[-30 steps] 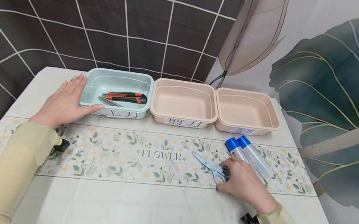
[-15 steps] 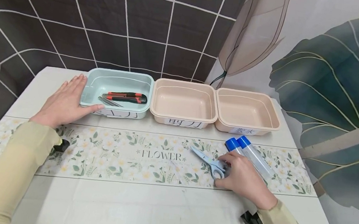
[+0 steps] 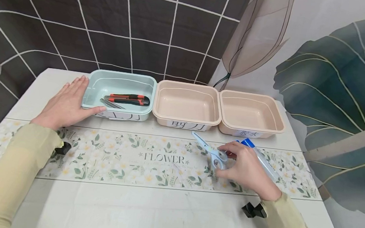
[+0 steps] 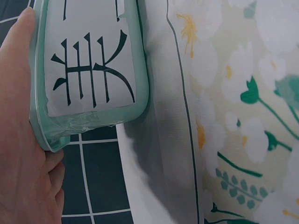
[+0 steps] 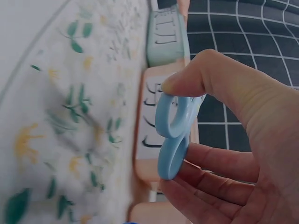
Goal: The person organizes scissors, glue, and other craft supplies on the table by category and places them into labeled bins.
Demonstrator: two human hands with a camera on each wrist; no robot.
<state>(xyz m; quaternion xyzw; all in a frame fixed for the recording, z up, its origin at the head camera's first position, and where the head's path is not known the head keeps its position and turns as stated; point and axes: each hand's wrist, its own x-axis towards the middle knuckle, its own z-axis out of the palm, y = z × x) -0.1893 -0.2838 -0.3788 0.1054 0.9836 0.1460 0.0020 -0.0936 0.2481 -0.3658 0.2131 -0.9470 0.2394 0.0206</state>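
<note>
In the right hand [image 3: 247,170] hang scissors [image 3: 211,150], apparently airborne.

– From where does the head view look?
– From above the near side of the table [image 3: 158,217], forward and down; it is the widest.
– And the wrist views?
– The left one is turned sideways, very near the left grip [image 3: 63,105] and the green box [image 3: 119,84]. The right one, also turned, looks along the table past the right grip [image 3: 246,171] and the blue scissors [image 5: 175,133].
– What is shared?
– The green box appears in all three.
</note>
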